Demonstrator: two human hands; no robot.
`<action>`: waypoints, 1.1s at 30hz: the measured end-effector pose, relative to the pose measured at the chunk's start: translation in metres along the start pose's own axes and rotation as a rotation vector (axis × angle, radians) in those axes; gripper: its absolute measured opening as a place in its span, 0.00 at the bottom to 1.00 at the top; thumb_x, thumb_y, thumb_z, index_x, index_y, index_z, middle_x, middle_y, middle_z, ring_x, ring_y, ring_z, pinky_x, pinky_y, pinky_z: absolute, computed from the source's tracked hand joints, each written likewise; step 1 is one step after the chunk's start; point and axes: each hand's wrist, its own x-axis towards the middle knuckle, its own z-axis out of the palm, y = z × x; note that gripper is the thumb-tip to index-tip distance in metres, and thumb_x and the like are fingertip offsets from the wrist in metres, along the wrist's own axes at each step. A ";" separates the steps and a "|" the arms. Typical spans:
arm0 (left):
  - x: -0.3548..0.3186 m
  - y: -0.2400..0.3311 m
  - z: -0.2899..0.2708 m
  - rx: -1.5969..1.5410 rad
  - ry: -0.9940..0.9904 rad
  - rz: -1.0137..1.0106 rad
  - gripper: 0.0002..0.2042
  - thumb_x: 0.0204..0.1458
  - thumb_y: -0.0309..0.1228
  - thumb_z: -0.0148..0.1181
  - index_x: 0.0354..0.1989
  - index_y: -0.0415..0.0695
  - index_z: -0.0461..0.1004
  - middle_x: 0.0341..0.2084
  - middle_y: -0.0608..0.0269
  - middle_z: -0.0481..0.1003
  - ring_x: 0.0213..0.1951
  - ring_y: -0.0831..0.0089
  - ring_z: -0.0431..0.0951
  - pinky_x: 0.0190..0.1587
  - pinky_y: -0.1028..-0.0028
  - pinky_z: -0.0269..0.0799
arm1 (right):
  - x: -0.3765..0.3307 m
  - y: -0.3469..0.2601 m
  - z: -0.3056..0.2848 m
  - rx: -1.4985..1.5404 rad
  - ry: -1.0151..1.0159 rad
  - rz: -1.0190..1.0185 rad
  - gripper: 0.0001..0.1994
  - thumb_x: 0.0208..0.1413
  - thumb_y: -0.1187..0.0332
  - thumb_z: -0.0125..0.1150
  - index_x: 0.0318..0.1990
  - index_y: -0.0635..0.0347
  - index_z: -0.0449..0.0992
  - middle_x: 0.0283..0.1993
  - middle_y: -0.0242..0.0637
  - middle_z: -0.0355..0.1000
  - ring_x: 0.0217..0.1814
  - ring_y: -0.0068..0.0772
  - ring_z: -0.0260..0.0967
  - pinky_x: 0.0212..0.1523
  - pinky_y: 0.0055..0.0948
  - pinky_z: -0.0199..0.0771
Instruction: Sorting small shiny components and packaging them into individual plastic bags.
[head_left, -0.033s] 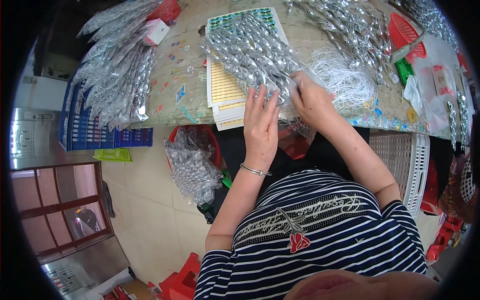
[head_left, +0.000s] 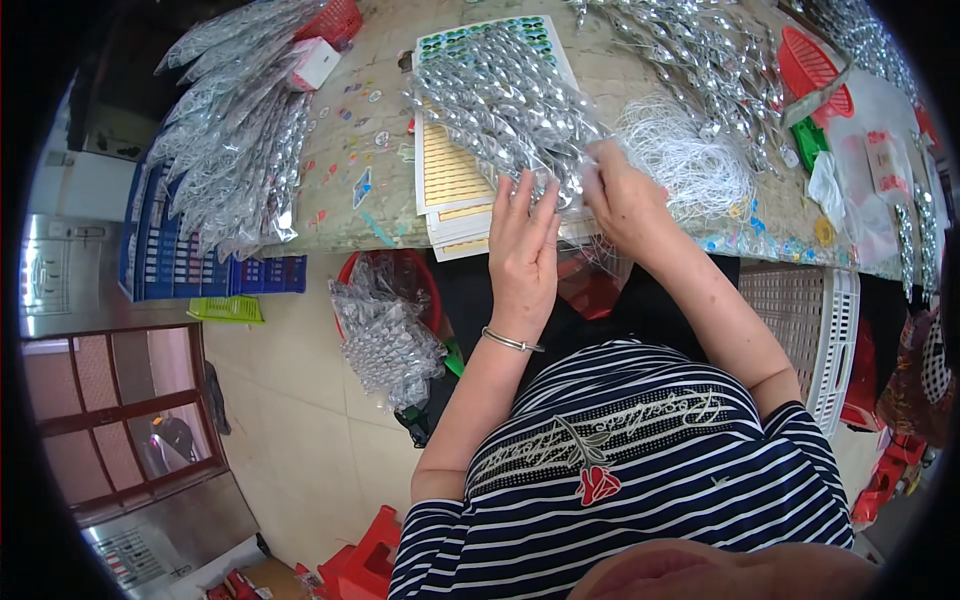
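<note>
Lying on the stack of yellow-lined card sheets (head_left: pixel 447 170), the clear bag of silver twisted pieces (head_left: pixel 505 100) is running its long axis from the far left corner of the stack toward its near right corner, where both hands are meeting it. The left hand (head_left: pixel 522 250) is pressing flat, fingers spread and released, on the bag's near end. The right hand (head_left: pixel 625 200), just right of the stack, is pinching the bag's mouth, and is nearer to the white thread bundle (head_left: pixel 690 150). Both forearms are reaching forward from the striped shirt (head_left: pixel 640 470).
</note>
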 end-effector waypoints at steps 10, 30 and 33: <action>0.002 0.000 0.000 0.020 0.011 0.000 0.18 0.57 0.23 0.53 0.56 0.48 0.72 0.60 0.51 0.65 0.65 0.52 0.58 0.64 0.62 0.56 | -0.023 0.017 -0.023 0.112 0.075 -0.199 0.20 0.58 0.75 0.49 0.59 0.59 0.65 0.34 0.41 0.77 0.27 0.38 0.76 0.31 0.31 0.74; -0.003 -0.004 -0.003 0.017 0.045 -0.010 0.16 0.54 0.24 0.56 0.52 0.47 0.75 0.57 0.48 0.67 0.62 0.46 0.61 0.62 0.58 0.57 | -0.021 0.025 -0.016 -0.009 0.129 -0.404 0.15 0.56 0.72 0.57 0.51 0.65 0.71 0.56 0.50 0.67 0.57 0.54 0.64 0.53 0.41 0.68; -0.005 -0.007 -0.005 0.007 0.054 -0.003 0.16 0.54 0.24 0.56 0.52 0.48 0.76 0.58 0.48 0.66 0.62 0.47 0.61 0.62 0.58 0.57 | -0.041 0.020 -0.035 -0.077 0.009 -0.408 0.09 0.56 0.74 0.57 0.44 0.67 0.72 0.46 0.49 0.70 0.49 0.53 0.67 0.47 0.41 0.68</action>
